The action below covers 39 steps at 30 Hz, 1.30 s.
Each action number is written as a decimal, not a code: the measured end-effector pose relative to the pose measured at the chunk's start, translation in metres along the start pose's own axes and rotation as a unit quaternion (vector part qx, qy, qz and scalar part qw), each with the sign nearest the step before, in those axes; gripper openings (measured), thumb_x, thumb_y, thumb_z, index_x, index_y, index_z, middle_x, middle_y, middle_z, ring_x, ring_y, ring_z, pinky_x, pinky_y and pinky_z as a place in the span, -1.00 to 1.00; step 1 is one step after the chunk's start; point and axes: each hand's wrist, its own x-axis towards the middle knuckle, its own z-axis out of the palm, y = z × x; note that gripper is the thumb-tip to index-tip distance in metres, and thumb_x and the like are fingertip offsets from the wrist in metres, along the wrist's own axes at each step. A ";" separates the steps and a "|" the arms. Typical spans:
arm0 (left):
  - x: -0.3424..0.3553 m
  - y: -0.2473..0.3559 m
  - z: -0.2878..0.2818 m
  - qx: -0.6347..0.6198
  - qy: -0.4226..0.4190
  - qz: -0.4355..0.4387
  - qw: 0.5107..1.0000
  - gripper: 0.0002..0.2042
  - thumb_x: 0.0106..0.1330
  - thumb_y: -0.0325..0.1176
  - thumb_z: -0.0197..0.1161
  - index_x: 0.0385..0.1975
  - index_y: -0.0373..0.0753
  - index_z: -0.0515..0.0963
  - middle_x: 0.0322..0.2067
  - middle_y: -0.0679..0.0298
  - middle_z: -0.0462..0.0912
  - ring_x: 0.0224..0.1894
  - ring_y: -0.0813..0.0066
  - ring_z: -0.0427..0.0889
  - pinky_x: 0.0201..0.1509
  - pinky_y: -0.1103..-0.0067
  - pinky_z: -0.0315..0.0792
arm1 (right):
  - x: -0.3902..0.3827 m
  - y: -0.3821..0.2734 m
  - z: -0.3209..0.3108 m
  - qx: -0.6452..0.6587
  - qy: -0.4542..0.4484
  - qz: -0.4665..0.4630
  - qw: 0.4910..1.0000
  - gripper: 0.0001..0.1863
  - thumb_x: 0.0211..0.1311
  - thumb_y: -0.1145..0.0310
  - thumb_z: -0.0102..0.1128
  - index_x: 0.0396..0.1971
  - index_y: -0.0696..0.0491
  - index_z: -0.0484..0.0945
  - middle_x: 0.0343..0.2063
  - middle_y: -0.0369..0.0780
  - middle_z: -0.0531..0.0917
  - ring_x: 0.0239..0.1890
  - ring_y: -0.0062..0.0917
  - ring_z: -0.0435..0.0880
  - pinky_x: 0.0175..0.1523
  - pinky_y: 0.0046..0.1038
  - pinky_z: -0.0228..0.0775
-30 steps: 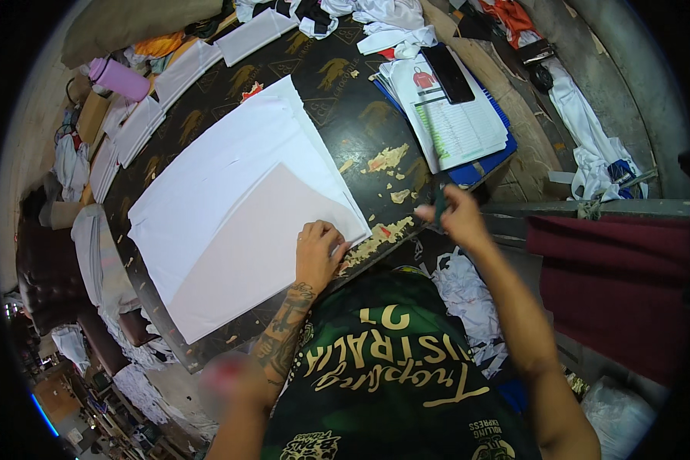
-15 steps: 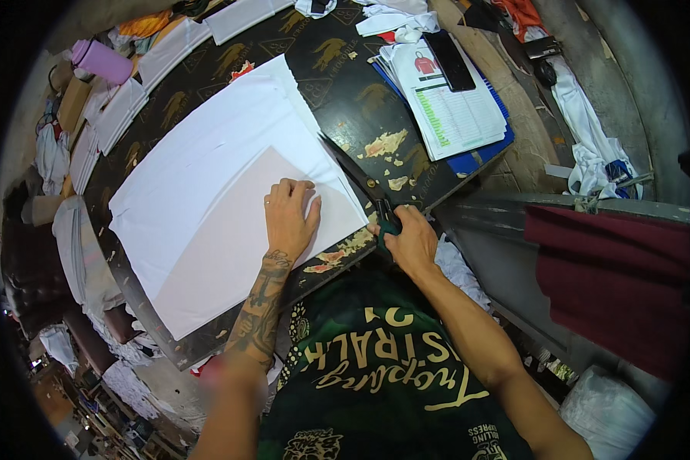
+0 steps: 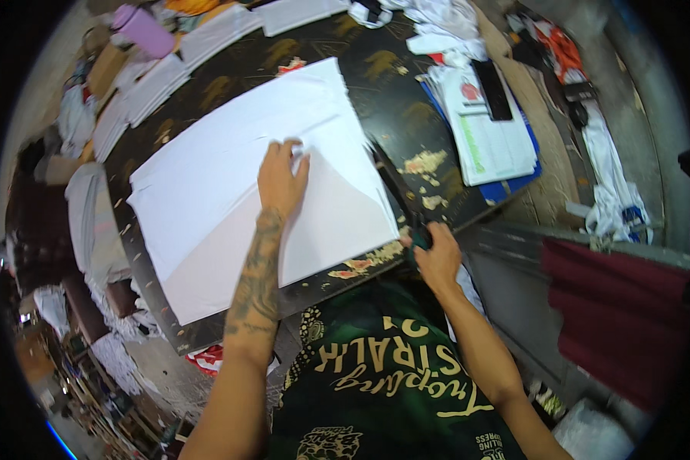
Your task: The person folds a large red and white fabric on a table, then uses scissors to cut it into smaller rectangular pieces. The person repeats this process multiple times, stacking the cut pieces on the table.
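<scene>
White fabric (image 3: 230, 161) lies flat on the dark table, with a pale pinkish pattern piece (image 3: 215, 249) with a curved edge on top. My left hand (image 3: 282, 180) is open, palm down, near the pattern's upper curve, fingertips on the white fabric. In my right hand (image 3: 439, 257), by the near right corner of the fabric, is a pair of scissors (image 3: 397, 184) with a dark green handle. The dark blades point away from me along the fabric's right edge. I cannot make out whether they touch the cloth.
The worn table (image 3: 383, 100) carries stacks of folded white cloth (image 3: 222, 34) along its far left edge. At the right, papers (image 3: 491, 146) on a blue folder hold a black phone (image 3: 492, 90). A purple bottle (image 3: 144, 32) stands far left. Maroon cloth (image 3: 613, 314) hangs at right.
The whole view has shifted. My left hand has slid left and away across the pattern, toward the white fabric. My right hand still holds the scissors beside the fabric's right edge.
</scene>
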 end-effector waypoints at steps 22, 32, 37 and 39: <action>-0.394 -0.202 -0.216 0.102 0.339 -0.449 0.820 -0.80 0.40 -0.33 0.46 -0.24 -0.34 0.66 -0.32 0.19 0.72 -0.26 0.38 0.72 -0.06 0.45 0.58 | 0.073 -0.002 -0.002 0.138 -0.134 0.029 0.981 -0.56 0.40 0.15 0.51 -0.56 0.02 0.48 -0.68 -0.42 0.38 -0.69 -0.68 0.36 -0.56 -0.49 0.17; -0.363 -0.167 -0.256 -0.017 0.339 -0.455 0.823 -0.86 0.29 -0.50 0.47 -0.28 -0.38 0.64 -0.39 0.13 0.78 -0.39 0.35 0.77 -0.16 0.49 0.61 | -0.024 -0.100 0.062 0.104 -0.193 -0.099 0.971 -0.63 0.39 0.30 0.50 -0.46 0.19 0.49 -0.55 -0.42 0.40 -0.43 -0.69 0.28 -0.37 -0.47 0.16; -0.364 -0.169 -0.246 0.025 0.277 -0.461 0.843 -0.75 0.28 -0.47 0.48 -0.08 -0.34 0.66 -0.32 0.12 0.74 -0.31 0.32 0.75 -0.12 0.43 0.60 | -0.052 -0.132 0.092 0.035 -0.198 -0.133 0.970 -0.59 0.34 0.25 0.54 -0.41 0.23 0.50 -0.60 -0.34 0.40 -0.46 -0.65 0.28 -0.36 -0.43 0.20; -0.363 -0.168 -0.241 0.045 0.298 -0.451 0.840 -0.72 0.27 -0.46 0.45 -0.04 -0.30 0.65 -0.22 0.10 0.70 -0.18 0.23 0.73 -0.03 0.36 0.59 | -0.052 -0.135 0.088 0.021 -0.204 -0.117 0.972 -0.59 0.34 0.25 0.54 -0.43 0.21 0.49 -0.59 -0.35 0.41 -0.45 -0.65 0.28 -0.36 -0.43 0.20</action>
